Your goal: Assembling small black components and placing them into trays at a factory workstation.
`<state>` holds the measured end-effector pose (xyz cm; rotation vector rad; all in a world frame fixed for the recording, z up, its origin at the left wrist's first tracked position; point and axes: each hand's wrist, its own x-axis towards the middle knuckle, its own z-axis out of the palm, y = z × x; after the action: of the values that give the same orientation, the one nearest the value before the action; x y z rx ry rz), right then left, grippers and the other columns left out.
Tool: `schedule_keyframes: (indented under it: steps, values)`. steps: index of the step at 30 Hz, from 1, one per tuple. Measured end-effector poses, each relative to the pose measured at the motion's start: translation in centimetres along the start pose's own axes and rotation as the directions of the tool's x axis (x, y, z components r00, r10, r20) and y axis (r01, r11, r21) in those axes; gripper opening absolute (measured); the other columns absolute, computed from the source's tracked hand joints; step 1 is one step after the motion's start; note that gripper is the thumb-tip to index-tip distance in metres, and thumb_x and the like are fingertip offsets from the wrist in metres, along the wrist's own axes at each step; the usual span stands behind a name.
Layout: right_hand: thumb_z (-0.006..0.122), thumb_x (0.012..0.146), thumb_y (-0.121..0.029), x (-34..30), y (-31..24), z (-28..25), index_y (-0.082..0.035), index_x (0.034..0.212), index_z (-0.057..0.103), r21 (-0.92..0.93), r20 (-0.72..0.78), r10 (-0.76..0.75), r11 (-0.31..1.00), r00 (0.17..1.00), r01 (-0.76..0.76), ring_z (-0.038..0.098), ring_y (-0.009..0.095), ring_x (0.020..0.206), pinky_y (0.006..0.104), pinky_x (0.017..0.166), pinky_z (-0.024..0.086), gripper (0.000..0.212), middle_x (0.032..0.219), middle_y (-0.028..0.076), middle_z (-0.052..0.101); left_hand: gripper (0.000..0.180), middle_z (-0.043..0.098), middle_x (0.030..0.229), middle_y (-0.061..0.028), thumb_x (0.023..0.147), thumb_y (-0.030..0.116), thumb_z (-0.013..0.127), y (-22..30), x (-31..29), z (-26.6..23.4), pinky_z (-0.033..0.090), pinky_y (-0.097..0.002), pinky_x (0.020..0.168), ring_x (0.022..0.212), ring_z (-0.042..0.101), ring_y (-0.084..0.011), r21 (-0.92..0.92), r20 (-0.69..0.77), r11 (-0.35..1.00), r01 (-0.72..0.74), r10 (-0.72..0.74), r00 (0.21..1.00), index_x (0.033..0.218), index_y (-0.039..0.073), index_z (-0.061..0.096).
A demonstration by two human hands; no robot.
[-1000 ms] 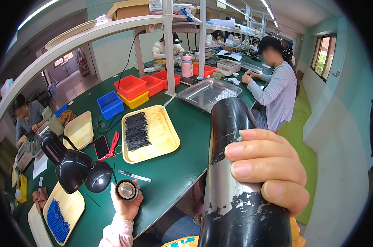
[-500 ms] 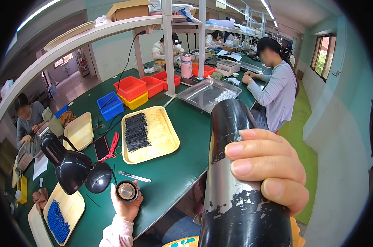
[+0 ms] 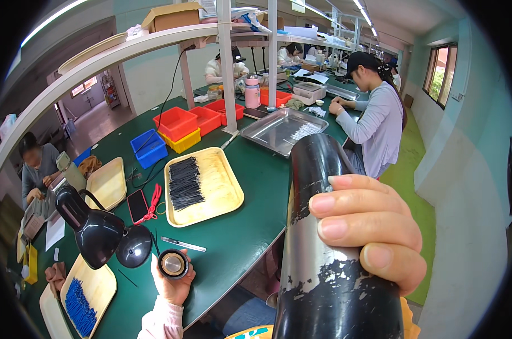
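Note:
Close up at the right, my right hand (image 3: 380, 229) is wrapped round a black flask (image 3: 329, 291) whose paint has chipped to bare metal. The flask stands tilted and large in the picture, hiding the table's right edge; its opening does not show. Lower left of it, my left hand (image 3: 174, 291) holds a round black lid (image 3: 173, 264) with a metal-coloured centre, fingers curled about its side. Just beyond the lid lies a craft knife (image 3: 183, 244) on the green table (image 3: 233, 248).
A black desk lamp (image 3: 97, 237) stands left of my left hand. One tray (image 3: 225, 192) holds black wires, another (image 3: 106, 282) blue pieces. Beyond are a phone (image 3: 137, 207), red bins (image 3: 175, 124), a blue bin (image 3: 149, 148) and a metal tray (image 3: 261, 133). A co-worker (image 3: 374, 118) sits at the right.
The view has shifted slightly, so the table things sit a little further left. Both hands keep their hold on the flask and the lid.

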<state>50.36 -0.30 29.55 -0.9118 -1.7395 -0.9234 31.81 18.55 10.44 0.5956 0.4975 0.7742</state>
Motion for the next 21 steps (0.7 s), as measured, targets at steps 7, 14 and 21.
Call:
schedule_keyframes:
  steps: [7,14,21]
  values:
    - [0.047,0.080,-0.022,0.0,-0.1,0.3,-0.008,0.101,0.039,-0.016,-0.010,0.003,1.000,1.000,-0.003,0.059,0.029,0.072,0.0432,0.071,0.046,0.026,0.082,0.013,0.056,0.067,0.052,0.075,-0.0096,0.078,0.057,0.032,0.1,-0.1,-0.2,0.035,-0.0277,0.051,0.055,0.045,-0.0183,-0.019,-0.001,1.000,-0.008,0.008,1.000,0.097,-0.004,0.052]
    - [0.046,0.081,-0.022,0.1,-0.3,-0.2,-0.008,0.101,0.039,-0.036,-0.012,0.004,0.999,1.000,-0.005,0.058,0.029,0.072,0.0431,0.071,0.046,0.026,0.083,0.013,0.056,0.066,0.052,0.074,-0.0099,0.079,0.057,0.032,-0.1,-0.1,0.2,0.035,-0.0275,0.051,0.054,0.045,-0.0183,-0.025,0.020,1.000,-0.009,0.010,1.000,0.098,-0.004,0.051]
    - [0.045,0.081,-0.023,-0.1,-0.1,0.0,-0.009,0.102,0.040,-0.031,-0.023,0.015,0.999,1.000,-0.015,0.059,0.029,0.071,0.0434,0.071,0.046,0.025,0.082,0.013,0.056,0.066,0.052,0.074,-0.0096,0.079,0.056,0.033,-0.1,0.2,-0.8,0.035,-0.0275,0.051,0.054,0.045,-0.0183,-0.022,0.044,1.000,0.015,-0.014,0.999,0.097,-0.004,0.051]
